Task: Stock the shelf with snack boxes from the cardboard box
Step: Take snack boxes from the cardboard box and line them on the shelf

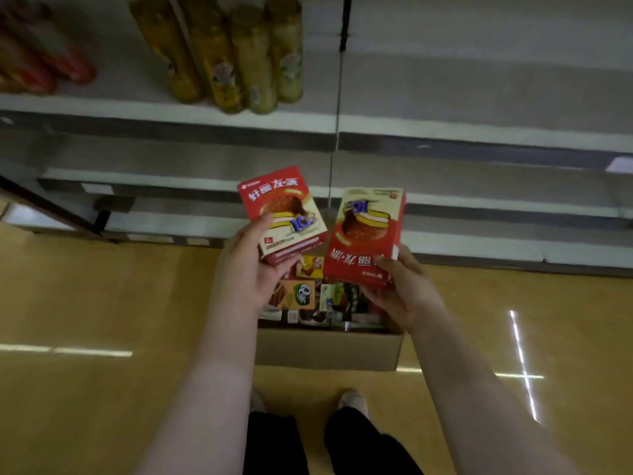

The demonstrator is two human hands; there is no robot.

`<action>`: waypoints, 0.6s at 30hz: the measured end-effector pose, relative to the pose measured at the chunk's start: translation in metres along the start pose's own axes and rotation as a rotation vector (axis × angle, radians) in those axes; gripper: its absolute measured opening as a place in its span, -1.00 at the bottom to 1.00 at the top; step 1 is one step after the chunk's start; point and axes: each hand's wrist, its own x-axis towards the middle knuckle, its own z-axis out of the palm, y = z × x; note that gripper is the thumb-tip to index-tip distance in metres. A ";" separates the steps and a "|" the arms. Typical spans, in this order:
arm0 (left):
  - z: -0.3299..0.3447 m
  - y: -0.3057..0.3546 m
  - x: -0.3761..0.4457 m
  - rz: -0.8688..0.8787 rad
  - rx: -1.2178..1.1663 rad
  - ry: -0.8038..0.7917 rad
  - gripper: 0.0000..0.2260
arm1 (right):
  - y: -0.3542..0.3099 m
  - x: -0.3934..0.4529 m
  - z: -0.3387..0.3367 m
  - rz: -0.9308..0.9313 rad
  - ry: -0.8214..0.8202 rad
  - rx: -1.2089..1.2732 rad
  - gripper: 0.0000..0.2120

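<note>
My left hand [251,265] grips a red and cream snack box [282,212] by its lower edge, its print the right way up. My right hand [399,289] grips a second box of the same kind [364,234] from below, its print upside down. Both boxes hang side by side above the open cardboard box [329,349] on the floor, which holds several mixed snack packs. The white shelves [479,132] rise just behind the boxes.
Several yellow-green tubes [236,53] and red tubes [37,63] lie on the upper shelf at the left. A dark upright post [339,97] divides the shelving. My shoes [351,401] stand on the yellow floor just behind the cardboard box.
</note>
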 end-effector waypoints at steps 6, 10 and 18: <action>0.029 0.034 -0.062 -0.011 0.144 -0.094 -0.68 | -0.079 -0.070 0.002 -0.590 -0.020 -0.424 -0.75; 0.040 0.071 -0.087 -0.024 0.264 -0.224 -0.67 | -0.113 -0.105 0.015 -1.126 0.050 -0.901 -0.62; 0.047 0.111 -0.104 0.005 0.314 -0.400 -0.69 | -0.106 -0.118 0.049 -1.838 0.260 -1.518 -0.46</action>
